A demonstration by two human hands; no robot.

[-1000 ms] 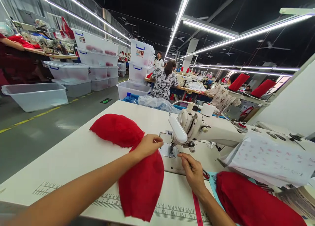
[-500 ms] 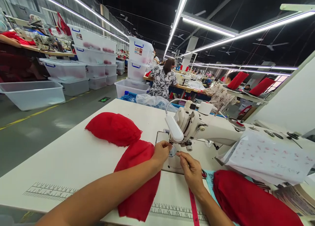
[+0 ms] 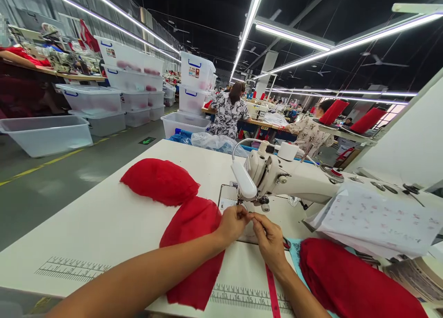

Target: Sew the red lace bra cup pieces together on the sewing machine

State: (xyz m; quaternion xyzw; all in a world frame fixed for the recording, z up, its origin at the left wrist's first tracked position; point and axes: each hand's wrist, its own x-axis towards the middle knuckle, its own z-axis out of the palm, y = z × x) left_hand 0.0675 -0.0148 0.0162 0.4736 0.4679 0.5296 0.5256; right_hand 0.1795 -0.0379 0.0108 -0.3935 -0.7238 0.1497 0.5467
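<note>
My left hand is pinched closed just in front of the needle area of a white sewing machine. Its fingertips meet those of my right hand, which is also in a pinch. Whatever lies between the fingers is too fine to make out. Beneath my left forearm a red fabric piece is spread on the white table. A second red fabric piece adjoins it farther back. A narrow red strip runs from beneath my right wrist to the table's front edge.
A folded red fabric bundle rests at the right, below a marked paper sheet on the machine. A white lamp hangs by the machine head. Red thread cones stand behind. Clear plastic bins line the left aisle; co-workers sit ahead.
My left hand has moved right and slightly towards me, away from the needle, until its fingertips meet my right hand's. The right hand has barely moved. The fabric pieces lie as before.
</note>
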